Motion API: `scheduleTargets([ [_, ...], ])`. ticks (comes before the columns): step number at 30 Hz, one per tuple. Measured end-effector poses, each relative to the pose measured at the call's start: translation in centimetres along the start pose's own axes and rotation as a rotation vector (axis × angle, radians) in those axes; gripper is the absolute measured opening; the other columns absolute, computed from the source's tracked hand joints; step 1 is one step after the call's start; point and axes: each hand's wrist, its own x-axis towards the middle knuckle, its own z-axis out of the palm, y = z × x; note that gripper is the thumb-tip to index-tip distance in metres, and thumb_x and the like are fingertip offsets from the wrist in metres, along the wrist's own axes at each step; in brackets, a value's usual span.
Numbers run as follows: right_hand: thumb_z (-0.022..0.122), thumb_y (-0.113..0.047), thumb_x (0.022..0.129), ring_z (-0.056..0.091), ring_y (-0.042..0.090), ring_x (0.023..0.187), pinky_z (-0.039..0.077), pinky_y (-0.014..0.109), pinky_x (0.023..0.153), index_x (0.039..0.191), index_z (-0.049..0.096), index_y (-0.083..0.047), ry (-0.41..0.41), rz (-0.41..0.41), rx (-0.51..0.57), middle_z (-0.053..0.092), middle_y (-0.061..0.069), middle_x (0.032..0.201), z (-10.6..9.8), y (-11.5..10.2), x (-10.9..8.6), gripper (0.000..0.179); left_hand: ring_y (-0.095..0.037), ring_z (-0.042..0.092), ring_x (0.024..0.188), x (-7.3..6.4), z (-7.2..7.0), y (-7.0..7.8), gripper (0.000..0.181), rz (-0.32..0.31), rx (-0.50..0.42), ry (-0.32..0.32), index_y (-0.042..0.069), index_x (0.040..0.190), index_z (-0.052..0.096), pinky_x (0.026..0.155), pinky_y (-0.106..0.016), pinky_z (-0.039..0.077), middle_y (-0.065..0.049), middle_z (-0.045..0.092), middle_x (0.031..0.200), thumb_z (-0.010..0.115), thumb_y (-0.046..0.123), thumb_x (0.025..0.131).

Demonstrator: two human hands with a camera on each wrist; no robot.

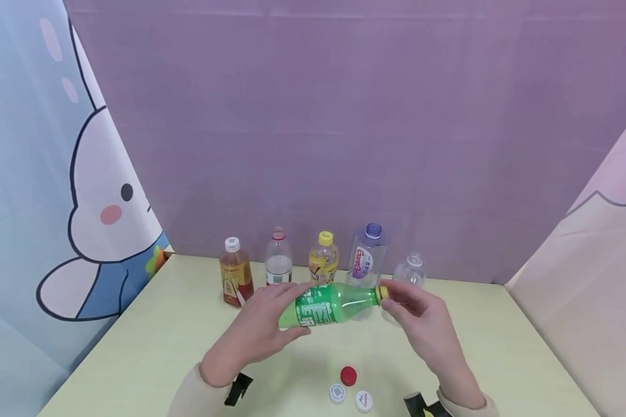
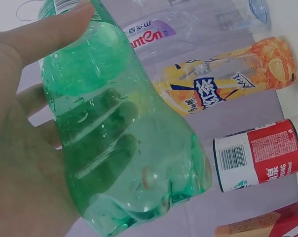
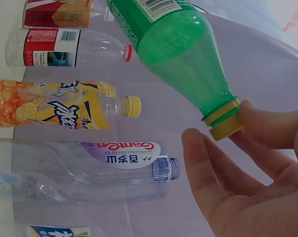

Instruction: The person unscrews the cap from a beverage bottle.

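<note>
A green plastic soda bottle (image 1: 318, 306) lies nearly level above the table, its neck pointing right. My left hand (image 1: 266, 315) grips its base half; the left wrist view shows fingers through the clear green plastic (image 2: 109, 148). Around the yellow cap (image 3: 225, 121) on the neck are the thumb and fingers of my right hand (image 1: 422, 321). One fingertip (image 3: 192, 138) stands slightly off the cap in the right wrist view. On the table below lie a red cap (image 1: 348, 376) and two white caps, one (image 1: 337, 393) left of the other (image 1: 363, 401).
Behind the hands stands a row of bottles: a reddish-brown one (image 1: 236, 272) with white cap, a clear one (image 1: 279, 258), a yellow-capped one (image 1: 324, 258), a large bluish uncapped one (image 1: 367, 255), and another clear one (image 1: 411, 269). A purple cloth (image 1: 344, 116) hangs behind the table (image 1: 151, 347).
</note>
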Motion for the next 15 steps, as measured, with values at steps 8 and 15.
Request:
scheduleTargets([
  [8,0.072,0.005,0.089,0.069,0.013,0.100,0.058,0.025,0.086,0.116,0.071,0.001,-0.037,0.006,0.083,0.069,0.015,0.116,-0.07,-0.05,-0.17,0.027,-0.027,0.059,0.118,-0.04,0.12,-0.02,0.075,-0.004,0.007,0.000,0.022,0.144,0.056,0.097,-0.052,0.050,-0.004,0.064,0.131,0.090,0.033,0.078],
  [15,0.072,0.003,0.091,0.070,0.012,0.091,0.058,0.024,0.083,0.106,0.072,0.004,0.047,-0.013,0.099,0.070,0.018,0.108,0.33,0.30,0.07,0.015,-0.025,0.060,0.116,-0.02,0.29,0.03,0.075,0.032,0.017,0.006,0.023,0.144,0.056,0.096,-0.050,0.051,-0.001,0.065,0.129,0.090,0.034,0.077],
])
